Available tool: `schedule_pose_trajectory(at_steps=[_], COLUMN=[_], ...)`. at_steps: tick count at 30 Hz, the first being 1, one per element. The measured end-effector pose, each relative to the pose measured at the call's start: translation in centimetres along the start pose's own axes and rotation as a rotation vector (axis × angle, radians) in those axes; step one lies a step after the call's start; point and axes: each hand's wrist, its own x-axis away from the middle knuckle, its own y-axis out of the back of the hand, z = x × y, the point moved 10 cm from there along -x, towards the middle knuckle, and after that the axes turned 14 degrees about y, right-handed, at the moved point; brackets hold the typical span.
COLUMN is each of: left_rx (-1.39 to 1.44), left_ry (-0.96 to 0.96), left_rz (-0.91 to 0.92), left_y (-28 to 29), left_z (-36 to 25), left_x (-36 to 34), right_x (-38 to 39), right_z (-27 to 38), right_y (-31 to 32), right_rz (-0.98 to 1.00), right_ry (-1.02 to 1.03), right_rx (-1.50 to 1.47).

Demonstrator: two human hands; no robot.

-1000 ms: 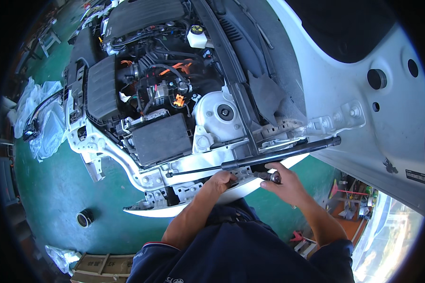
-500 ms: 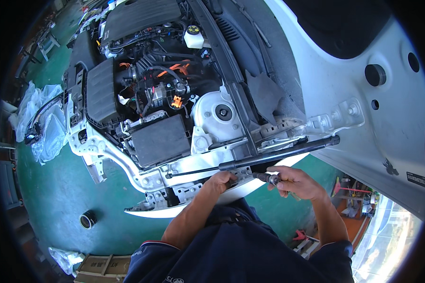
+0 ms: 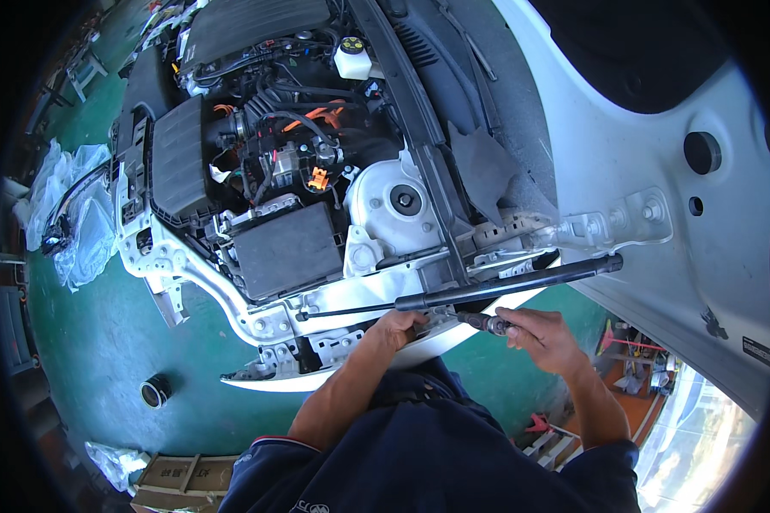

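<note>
My right hand [image 3: 546,338] grips a socket wrench [image 3: 484,322], its dark shaft pointing left along the top of the white fender [image 3: 455,342]. The shaft's tip meets a small metal bracket [image 3: 436,318] at the fender's inner edge; the fastener there is too small to make out. Close to that tip, my left hand [image 3: 395,329] curls its fingers over the fender's upper edge, and its fingertips are partly hidden. Just above both hands runs a black gas strut [image 3: 488,286], joined at its right end to the raised white hood [image 3: 650,162].
The open engine bay holds a black box [image 3: 289,252], a round strut tower [image 3: 398,205] and orange cables [image 3: 316,117]. A black ring-shaped part [image 3: 156,392] lies on the green floor. Cardboard [image 3: 184,477] is at lower left; a cart [image 3: 633,376] stands at right.
My right hand has shifted its grip on the socket wrench, with the fingers now nearer its round head. My left hand stays at the fender edge. The whole view has shifted slightly.
</note>
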Motion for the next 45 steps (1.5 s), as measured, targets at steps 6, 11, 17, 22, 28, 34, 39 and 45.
schedule_pose_trajectory(at_steps=[6, 11, 17, 22, 28, 34, 39, 45], left_rx=[0.022, 0.005, 0.065, 0.102, 0.107, 0.124, 0.144, 0.131], left_ry=[0.007, -0.045, -0.02, -0.026, -0.006, -0.075, -0.078, -0.079], left_rz=[-0.02, 0.013, -0.051, -0.092, -0.102, -0.014, 0.025, 0.035], left_y=[0.7, 0.3, 0.9, 1.2, 1.1, 1.5, 1.5, 1.0], left_z=[0.1, -0.2, 0.0, 0.1, 0.1, -0.4, -0.5, -0.7], left_x=[-0.7, -0.3, -0.5, -0.3, 0.0, -0.7, -0.8, -1.0], right_x=[-0.1, -1.5, -3.7, -1.4, -1.1, -1.5, -1.9, -1.6], right_z=[-1.5, -1.0, 1.4, 0.8, -1.8, -3.7, -3.9, -5.1], right_y=[0.1, -1.3, -0.7, 3.0, 2.0, 1.0, 1.7, 0.5], right_rz=[-0.051, 0.146, -0.013, -0.115, -0.095, -0.013, -0.046, -0.021], right_ry=[-0.132, -0.241, -0.149, -0.277, -0.348, -0.413, -0.333, -0.346], right_rx=[-0.196, -0.094, 0.317, 0.337, 0.35, 0.378, 0.346, 0.399])
